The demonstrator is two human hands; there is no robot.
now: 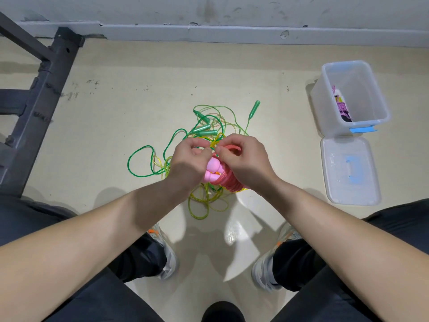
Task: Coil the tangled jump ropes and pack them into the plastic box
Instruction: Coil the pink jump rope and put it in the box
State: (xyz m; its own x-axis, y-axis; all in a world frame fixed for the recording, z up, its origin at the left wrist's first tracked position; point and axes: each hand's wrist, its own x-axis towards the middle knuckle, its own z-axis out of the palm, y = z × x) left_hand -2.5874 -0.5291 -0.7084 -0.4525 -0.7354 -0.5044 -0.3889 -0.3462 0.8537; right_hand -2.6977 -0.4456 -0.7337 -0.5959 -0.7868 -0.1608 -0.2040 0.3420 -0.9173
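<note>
The pink rope (228,180) is bunched into a coil between both hands, its pink handles (212,170) tucked under the left hand (189,162). The right hand (247,161) pinches a loop of it at the top, and the left hand's fingers are closed on it too. Beneath them, green and yellow ropes (204,135) lie tangled on the floor (116,112). The box (352,98) stands open to the right, a purple rope (343,109) inside, its lid (350,170) flat beside it.

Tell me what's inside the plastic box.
The plastic box stands open, its lid lying on the floor beside it. Inside, a purple rope bundle with some black rests against the near wall. The wall hides the rest of the bottom.
</note>
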